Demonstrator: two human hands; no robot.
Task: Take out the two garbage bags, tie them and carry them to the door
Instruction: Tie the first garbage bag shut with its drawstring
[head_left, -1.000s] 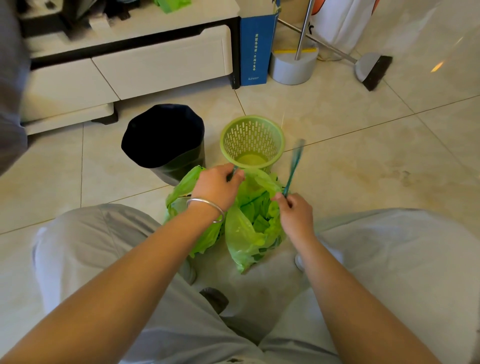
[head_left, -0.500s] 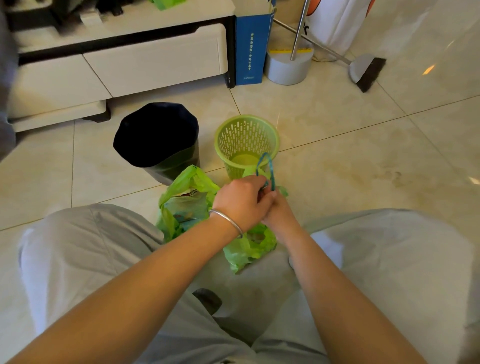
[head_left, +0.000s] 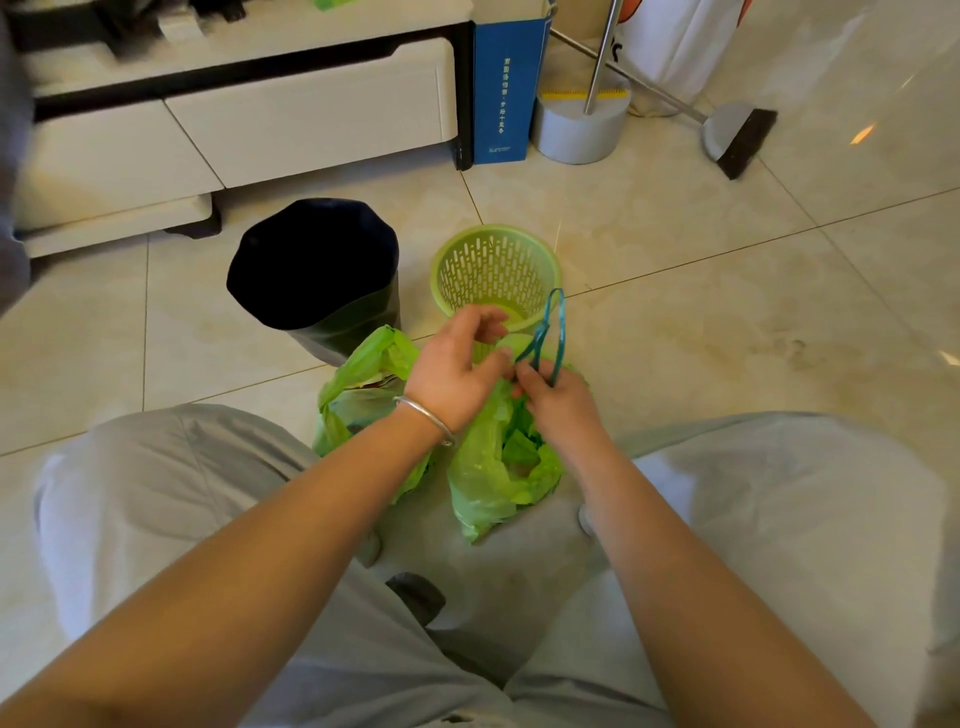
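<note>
I look down on a floor (head_left: 675, 218) of glossy beige tiles. At the far edge stand a low white cabinet (head_left: 306, 111) with drawers, a blue box (head_left: 503, 88) upright against its end, a grey round stand (head_left: 581, 124) with a metal pole, and a broom head (head_left: 737, 137) lying on the tiles. Nearer me, a dark-lined bin (head_left: 311, 265) and an unlined green slotted basket (head_left: 496, 273) stand side by side. Just in front of them, between my knees, sits the green garbage bag (head_left: 488, 467), its mouth partly gathered. My right hand (head_left: 563, 402) pinches the teal drawstring (head_left: 553, 332), whose loop rises above the fingers toward the basket. My left hand (head_left: 457, 374), with a silver bangle (head_left: 426, 418) at the wrist, hovers over the bag mouth, fingers loosely curled, thumb and forefinger beside the string; I cannot tell whether they grip it.
</note>
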